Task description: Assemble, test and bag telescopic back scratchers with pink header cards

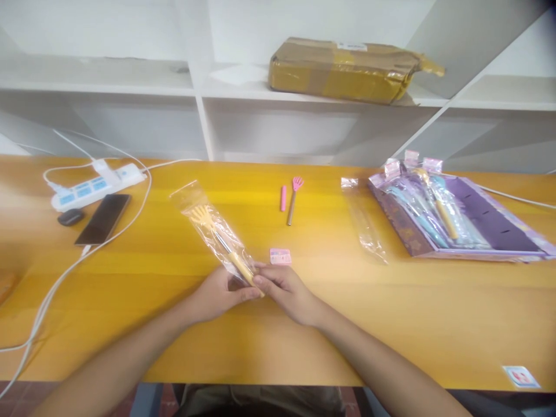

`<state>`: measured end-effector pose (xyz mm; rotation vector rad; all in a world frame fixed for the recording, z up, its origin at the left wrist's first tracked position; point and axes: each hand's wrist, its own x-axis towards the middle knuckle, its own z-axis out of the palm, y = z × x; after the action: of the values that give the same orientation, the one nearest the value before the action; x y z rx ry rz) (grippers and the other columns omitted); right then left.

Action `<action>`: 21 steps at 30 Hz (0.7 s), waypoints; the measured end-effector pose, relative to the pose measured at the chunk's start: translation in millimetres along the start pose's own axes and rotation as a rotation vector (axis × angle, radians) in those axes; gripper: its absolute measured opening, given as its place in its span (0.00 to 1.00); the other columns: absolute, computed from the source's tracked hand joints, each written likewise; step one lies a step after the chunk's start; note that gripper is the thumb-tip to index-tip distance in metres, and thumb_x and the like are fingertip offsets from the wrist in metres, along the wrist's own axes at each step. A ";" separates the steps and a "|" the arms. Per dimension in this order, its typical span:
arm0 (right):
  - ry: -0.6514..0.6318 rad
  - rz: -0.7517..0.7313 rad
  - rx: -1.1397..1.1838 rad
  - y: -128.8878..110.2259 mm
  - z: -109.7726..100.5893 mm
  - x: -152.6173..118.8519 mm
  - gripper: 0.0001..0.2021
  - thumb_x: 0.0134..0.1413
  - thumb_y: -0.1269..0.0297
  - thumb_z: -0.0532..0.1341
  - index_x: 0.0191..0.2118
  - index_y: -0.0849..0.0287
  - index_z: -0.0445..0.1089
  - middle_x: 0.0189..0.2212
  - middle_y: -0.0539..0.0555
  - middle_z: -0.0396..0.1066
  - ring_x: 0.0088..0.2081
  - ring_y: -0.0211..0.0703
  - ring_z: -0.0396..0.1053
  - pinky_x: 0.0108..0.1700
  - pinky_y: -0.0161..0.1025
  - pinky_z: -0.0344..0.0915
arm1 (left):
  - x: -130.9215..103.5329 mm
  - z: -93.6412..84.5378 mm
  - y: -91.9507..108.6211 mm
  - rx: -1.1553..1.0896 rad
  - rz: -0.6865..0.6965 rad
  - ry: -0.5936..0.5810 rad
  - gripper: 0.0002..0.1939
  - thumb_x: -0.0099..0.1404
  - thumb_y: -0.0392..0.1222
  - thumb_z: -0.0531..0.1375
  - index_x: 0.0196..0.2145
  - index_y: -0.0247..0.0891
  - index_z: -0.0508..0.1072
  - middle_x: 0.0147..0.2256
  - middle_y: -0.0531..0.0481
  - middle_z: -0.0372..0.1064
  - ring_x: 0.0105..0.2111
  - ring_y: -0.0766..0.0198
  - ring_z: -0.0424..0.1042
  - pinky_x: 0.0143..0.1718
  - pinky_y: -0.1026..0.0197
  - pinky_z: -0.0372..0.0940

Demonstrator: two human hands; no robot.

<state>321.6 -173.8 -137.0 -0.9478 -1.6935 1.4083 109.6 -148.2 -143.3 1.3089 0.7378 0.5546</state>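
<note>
Left hand (219, 294) and right hand (289, 292) clamp yellow scratcher (240, 266), bag (226, 229) on, head toward 11 o'clock. Pink scratcher (293, 200), 1 o'clock, is unbagged; box (483, 200) at 2 o'clock holds others (446, 219), bagged.

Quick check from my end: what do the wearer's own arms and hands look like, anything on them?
The left hand and right hand are ungloved. The left forearm and right forearm show no sleeve, watch, bracelet or marking within frame. Some fingers are hidden, so I can't rule out rings.
</note>
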 end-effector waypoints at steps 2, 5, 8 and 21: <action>-0.015 -0.049 0.012 -2.1 0.5 0.6 0.25 0.76 0.48 0.52 0.30 0.58 0.70 0.36 0.53 0.75 0.41 0.44 0.72 0.48 0.40 0.69 | 0.7 1.1 -0.1 -0.041 -0.009 0.007 0.21 0.66 0.49 0.71 0.52 0.37 0.77 0.41 0.46 0.78 0.40 0.59 0.77 0.46 0.56 0.72; 0.030 -0.112 -0.145 0.2 0.7 -0.3 0.23 0.78 0.54 0.50 0.32 0.58 0.71 0.33 0.53 0.73 0.37 0.40 0.71 0.45 0.37 0.67 | 1.4 2.8 -0.9 -0.097 -0.037 0.019 0.22 0.66 0.52 0.70 0.51 0.36 0.73 0.35 0.49 0.76 0.33 0.62 0.77 0.39 0.59 0.71; 0.155 -0.186 -0.452 8.4 0.9 -2.9 0.21 0.78 0.58 0.52 0.30 0.58 0.69 0.28 0.51 0.68 0.31 0.37 0.66 0.36 0.35 0.60 | 0.9 2.3 -4.0 -0.110 -0.062 -0.008 0.19 0.69 0.54 0.67 0.45 0.36 0.70 0.28 0.54 0.71 0.26 0.65 0.74 0.31 0.62 0.67; 0.186 -0.294 -0.675 14.1 0.7 -4.6 0.18 0.76 0.64 0.54 0.29 0.58 0.64 0.25 0.49 0.64 0.27 0.36 0.59 0.32 0.36 0.53 | 4.3 -3.5 -13.8 0.047 -0.117 0.009 0.19 0.61 0.50 0.74 0.38 0.35 0.73 0.30 0.52 0.72 0.30 0.63 0.73 0.32 0.61 0.69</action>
<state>324.4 -176.4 -151.4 -1.0783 -2.0964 0.5321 109.2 -145.4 -157.9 1.2982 0.8330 0.4519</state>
